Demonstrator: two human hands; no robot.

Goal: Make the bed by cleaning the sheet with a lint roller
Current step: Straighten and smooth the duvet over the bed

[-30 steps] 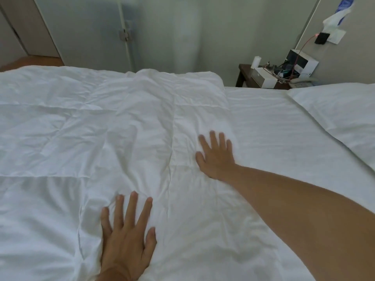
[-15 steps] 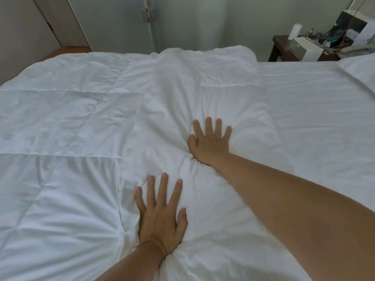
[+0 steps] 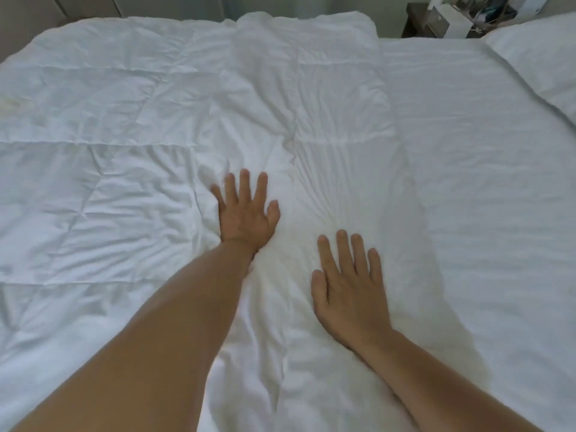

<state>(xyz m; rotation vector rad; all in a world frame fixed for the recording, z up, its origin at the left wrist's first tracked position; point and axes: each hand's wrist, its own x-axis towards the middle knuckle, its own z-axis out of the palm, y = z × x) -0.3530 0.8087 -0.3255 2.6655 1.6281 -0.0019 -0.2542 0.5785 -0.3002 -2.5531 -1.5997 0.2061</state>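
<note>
1. Hands first: the left hand (image 3: 246, 213) lies flat on the quilt (image 3: 131, 169), fingers straight and spread, gripping nothing; the right hand (image 3: 349, 285) lies the same way at about 4 o'clock from it, palm down and fingers released.
2. Both press on the folded band of quilt that runs from 12 to 6 o'clock down the middle of the bed, with creases fanning out from the right hand toward 12 o'clock.
3. The bare sheet (image 3: 486, 188) lies at 3 o'clock of that band, and a pillow (image 3: 542, 57) sits at 2 o'clock near the bed's head.
4. A nightstand (image 3: 414, 23) with boxes and cables stands at 1 o'clock beyond the mattress.
5. No lint roller shows anywhere in this view (so the cleaning itself looks not yet begun, by my reading).
6. Risks from here, as I judge them:
   - Pressing with flat palms may set the fanned creases deeper instead of smoothing them.
   - The quilt is soft and slides; a push toward 9 o'clock could bunch the fold and pull its edge askew.
   - Left folded as it is, the quilt would hide part of the sheet from a roller.
</note>
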